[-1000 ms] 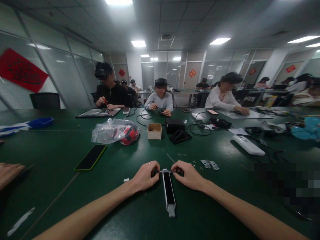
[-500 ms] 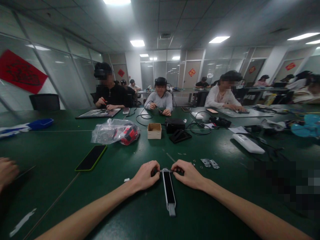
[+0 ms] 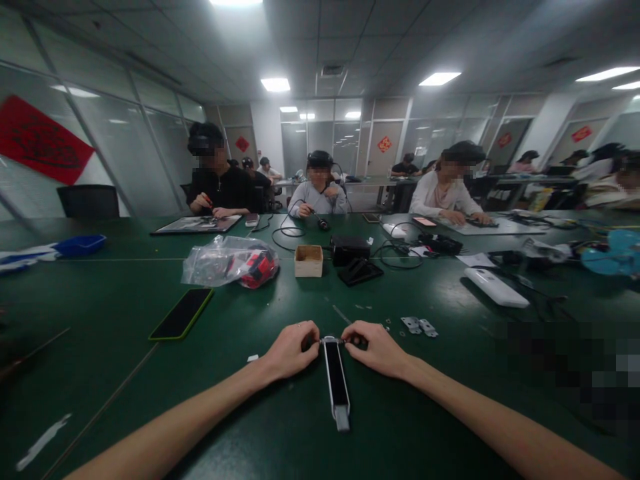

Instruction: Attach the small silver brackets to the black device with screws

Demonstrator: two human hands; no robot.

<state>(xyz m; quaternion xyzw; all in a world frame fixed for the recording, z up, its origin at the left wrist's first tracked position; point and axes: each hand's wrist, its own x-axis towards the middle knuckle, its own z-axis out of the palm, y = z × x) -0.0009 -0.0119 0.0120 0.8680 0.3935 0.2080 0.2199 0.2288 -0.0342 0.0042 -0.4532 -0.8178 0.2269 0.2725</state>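
A long narrow device (image 3: 337, 377) with a black face and a white frame lies on the green table, its far end between my two hands. A light grey block (image 3: 343, 420) sticks out of its near end. On the left side of the far end, my left hand (image 3: 295, 347) is closed in a pinch. My right hand (image 3: 373, 348) pinches at the opposite side, its fingers curled. Small metallic bits show between the fingertips and the device, too small to name. Silver metal plates (image 3: 419, 326) lie to the right, beyond my right hand.
A phone with a green edge (image 3: 181, 314) lies left on the green table (image 3: 240, 440). Farther back are a plastic bag (image 3: 210, 262), a small open box (image 3: 309, 262), a black box (image 3: 350, 248) and a white device (image 3: 496, 287). Several people sit across the table.
My hands and the device stay nearly in place. Another person's hand at the left edge has mostly left the view. The person opposite has raised one hand from the table.
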